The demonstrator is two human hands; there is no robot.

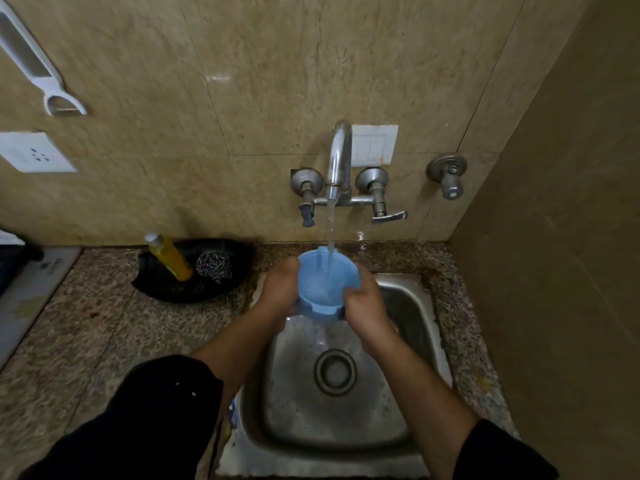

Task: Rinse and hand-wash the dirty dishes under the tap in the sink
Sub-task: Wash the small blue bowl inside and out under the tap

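On my feed the biggest thing is the beige tiled wall [277, 81] at the back, w/ a speckled granite counter [86, 323] below it. Set in the counter at centre-right is the steel sink [311, 420], its round drain [335, 372] in the middle of the basin. Left of the sink, on the counter against the wall, sits a black tray [207, 289] holding a yellow bottle [169, 258] (leaning, cap toward the wall) and a steel scrubber [213, 266] just beside it.

Both arms come in from the bottom edge in dark sleeves. The left hand [280, 289] has its fingers wrapped round the left side of the blue cup [325, 282]; the right hand [365, 303] grips the right side, fingers curled at the near rim. So both hands are closed on it, none free. The cup is held over the back part of the basin, mouth up and tipped a bit toward me, directly under the tap [337, 157]. The water stream [330, 230] falls from the spout into the cup, and more water shows below it, over the basin.

Smaller bits: a switch plate [374, 145] behind the spout, a separate valve [448, 174] to the rt.
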